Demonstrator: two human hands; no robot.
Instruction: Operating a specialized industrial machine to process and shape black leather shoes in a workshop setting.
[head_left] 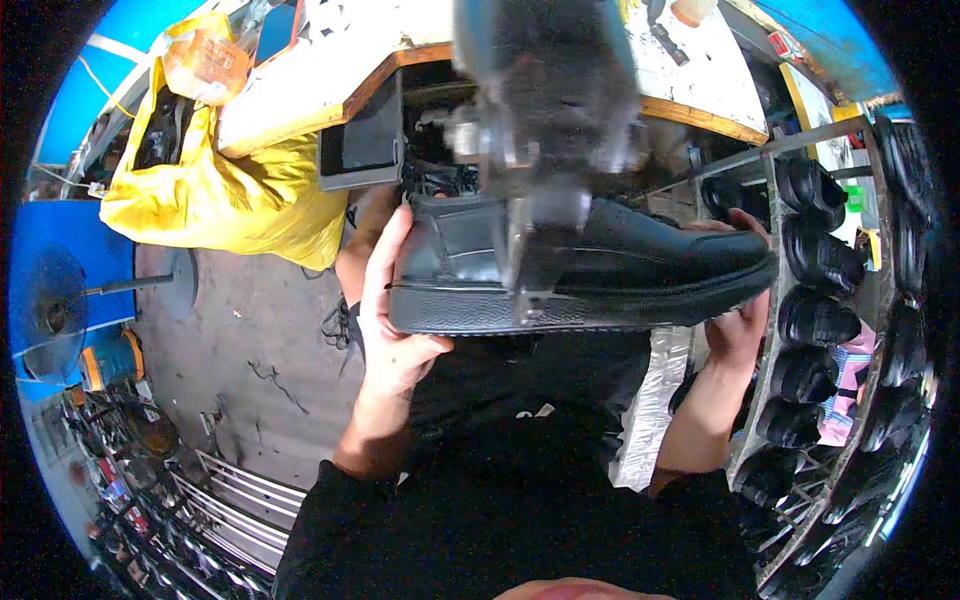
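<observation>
I hold a black leather shoe (650, 260) on its side, sole toward me, at chest height. My left hand (390, 320) grips its heel end, fingers up along the back. My right hand (738, 325) supports the toe end from behind and below. A blurred grey metal machine head (545, 110) hangs right in front of the shoe's middle, its lower part (530, 260) against the shoe's side near the sole edge.
A metal rack (770, 300) with several black shoes (815, 255) stands at the right. A yellow sack (230, 190) lies at the left beside a wooden-edged worktable (330, 90). A fan (50, 310) stands far left on the grey floor (250, 350).
</observation>
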